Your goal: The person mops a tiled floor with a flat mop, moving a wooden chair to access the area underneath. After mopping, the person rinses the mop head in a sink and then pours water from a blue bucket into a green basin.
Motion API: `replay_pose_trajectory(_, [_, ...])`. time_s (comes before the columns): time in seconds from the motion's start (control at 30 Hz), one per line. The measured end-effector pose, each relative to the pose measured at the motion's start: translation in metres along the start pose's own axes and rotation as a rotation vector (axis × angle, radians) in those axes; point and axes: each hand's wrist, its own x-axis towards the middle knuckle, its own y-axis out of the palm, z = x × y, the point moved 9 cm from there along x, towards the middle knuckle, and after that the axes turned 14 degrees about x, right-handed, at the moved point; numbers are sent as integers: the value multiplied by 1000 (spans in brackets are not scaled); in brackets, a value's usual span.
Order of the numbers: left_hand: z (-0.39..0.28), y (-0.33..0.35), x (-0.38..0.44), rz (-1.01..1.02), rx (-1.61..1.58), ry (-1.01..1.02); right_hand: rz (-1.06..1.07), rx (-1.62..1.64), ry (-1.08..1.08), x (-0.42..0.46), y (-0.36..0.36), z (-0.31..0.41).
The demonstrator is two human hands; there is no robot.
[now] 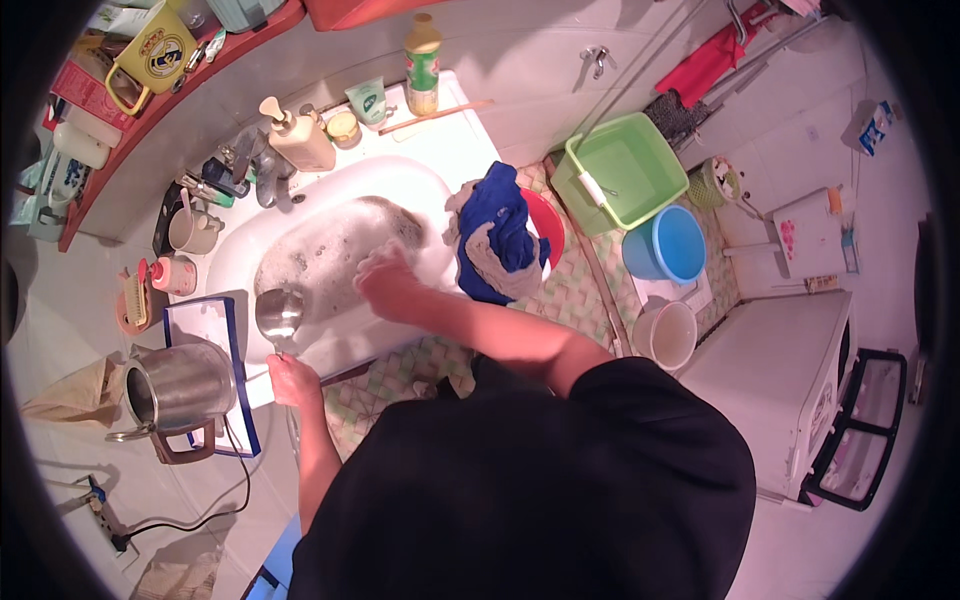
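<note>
My left hand [294, 380] is closed around the handle of a metal ladle [280, 313], whose bowl hangs over the near left edge of the sink water. Foamy grey water stands in the white washbasin [433, 182]. My right hand [388, 281] is at the surface of this water, wet with suds; whether its fingers hold anything cannot be told. A bundled wet blue and grey cloth [501, 236] lies on the basin's right rim. Behind the basin is the metal faucet [266, 169], beside a beige pump bottle [302, 142].
An electric kettle [184, 382] with a cord stands at the left on a blue-edged tray [244, 390]. On the floor at right are a green tub [630, 172], a blue bucket [679, 244] and a whitish bucket [665, 336], near a white washing machine [765, 375]. A red shelf [135, 142] curves above left.
</note>
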Motion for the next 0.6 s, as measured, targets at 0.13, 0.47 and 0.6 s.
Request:
replay_pose_trajectory(0.13, [7,8,0,-20,-18,21,-854,511,156,-100,-100,-69])
replay_pose_trajectory(0.47, [8,-5,4,70,-89,48,-444,121,495,-174,-94,-100])
replay_pose_trajectory(0.6, [3,2,6,111,-113,121,-479,130,456,-179,-94,-103])
